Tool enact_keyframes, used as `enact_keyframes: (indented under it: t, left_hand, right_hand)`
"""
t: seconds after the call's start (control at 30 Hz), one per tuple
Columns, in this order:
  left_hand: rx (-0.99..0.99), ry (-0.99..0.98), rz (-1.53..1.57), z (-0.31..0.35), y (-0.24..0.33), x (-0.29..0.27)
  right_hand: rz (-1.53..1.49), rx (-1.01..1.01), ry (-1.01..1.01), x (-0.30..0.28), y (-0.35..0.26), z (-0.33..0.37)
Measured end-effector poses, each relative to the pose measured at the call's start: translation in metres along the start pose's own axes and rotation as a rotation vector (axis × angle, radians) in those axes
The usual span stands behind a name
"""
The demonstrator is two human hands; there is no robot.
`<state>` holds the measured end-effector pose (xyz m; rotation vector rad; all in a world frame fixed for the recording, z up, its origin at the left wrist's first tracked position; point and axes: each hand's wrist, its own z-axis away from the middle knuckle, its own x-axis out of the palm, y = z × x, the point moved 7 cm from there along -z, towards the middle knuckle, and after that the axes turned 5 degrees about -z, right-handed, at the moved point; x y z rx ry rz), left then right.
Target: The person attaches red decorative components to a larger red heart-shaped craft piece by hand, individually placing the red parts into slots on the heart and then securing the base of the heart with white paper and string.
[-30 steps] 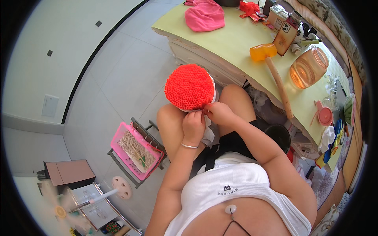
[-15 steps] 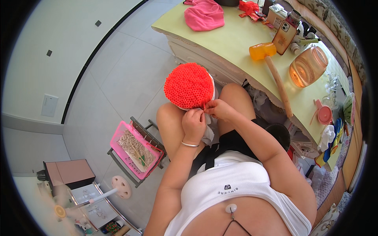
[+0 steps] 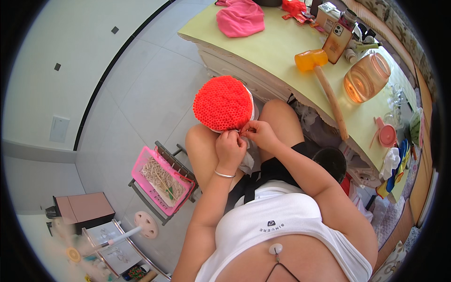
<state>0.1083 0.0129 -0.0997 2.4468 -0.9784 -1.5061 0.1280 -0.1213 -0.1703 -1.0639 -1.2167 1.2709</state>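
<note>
A round, tightly packed bundle of thin red tubes rests between my knees, open ends up, with a white wrap showing along its right side. My left hand is closed at the bundle's near edge, fingertips pinched together. Beside it my right hand is also in a pinch, its fingertips meeting those of the left. A tiny reddish bit shows between them, too small to identify. Whitish cloth or paper hangs below the hands, between my thighs.
On the left, a pink basket of short pale sticks stands on a dark rack. The pale green table holds a yellow-headed mallet, a phone, a jar of liquid, a pink cup and pink cloth.
The red strip that stood up at the bundle's edge by my fingertips is now lower, mostly hidden between them. My hands stay together there, and the whole view has shifted slightly.
</note>
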Motion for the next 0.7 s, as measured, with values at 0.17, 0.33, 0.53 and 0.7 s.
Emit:
enact_keyframes:
  t: [0.17,0.33,0.53,0.7]
  left_hand:
    - [-0.005,-0.094,-0.075,-0.002,-0.001,0.006]
    - [0.014,-0.119,-0.138,-0.005,0.004,-0.001]
    - [0.012,-0.109,-0.045,-0.006,0.004,0.001]
    - [0.068,-0.121,-0.107,-0.007,0.005,0.006]
  right_hand:
    - [0.313,-0.211,0.174,-0.007,-0.038,0.011]
    - [0.545,-0.455,0.313,-0.006,-0.053,0.015]
    - [0.492,-0.364,0.221,-0.008,-0.047,0.011]
    - [0.599,-0.361,0.213,-0.011,-0.050,0.009]
